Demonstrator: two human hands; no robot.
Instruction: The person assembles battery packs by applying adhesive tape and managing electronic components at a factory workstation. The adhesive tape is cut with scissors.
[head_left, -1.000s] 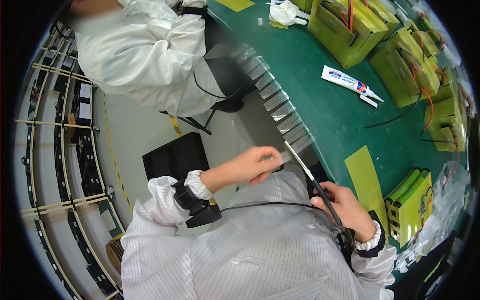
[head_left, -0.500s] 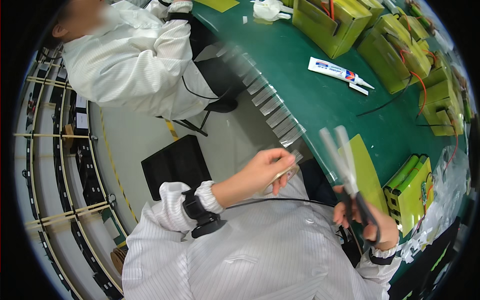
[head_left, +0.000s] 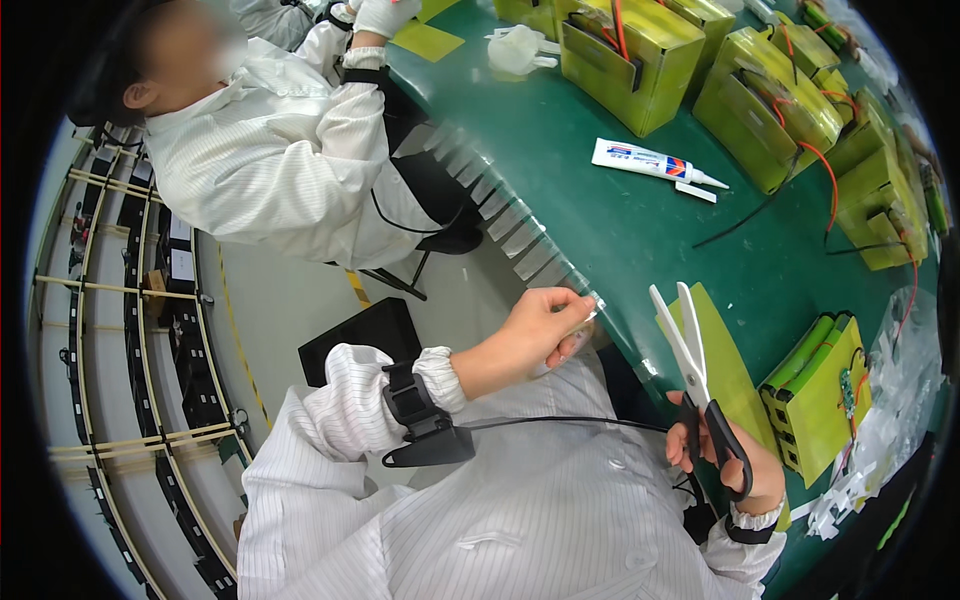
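My left hand (head_left: 540, 325) is at the table edge, thumb and fingers pinching clear tape (head_left: 598, 302). Something shiny and rounded, probably the tape's roll, is mostly hidden under the palm. My right hand (head_left: 735, 460) grips scissors (head_left: 695, 365) by their black handles. Their pale blades point away from me, slightly apart, over a flat yellow-green sheet (head_left: 715, 320). Several short strips of clear tape (head_left: 522, 240) hang side by side from the edge, running from my left hand toward the far left.
Upright on the green tabletop (head_left: 560, 150) are several yellow-green wrapped battery packs (head_left: 632, 65) with red and black wires. A white tube (head_left: 655, 162) lies mid-table. Another pack (head_left: 815, 395) and crumpled clear plastic (head_left: 905, 370) sit at right. A co-worker (head_left: 270, 150) sits at far left.
My left hand has moved slightly up and right, bringing the tape to the table edge. The scissors, blurred before, are now nearly still. The whole view has shifted a little.
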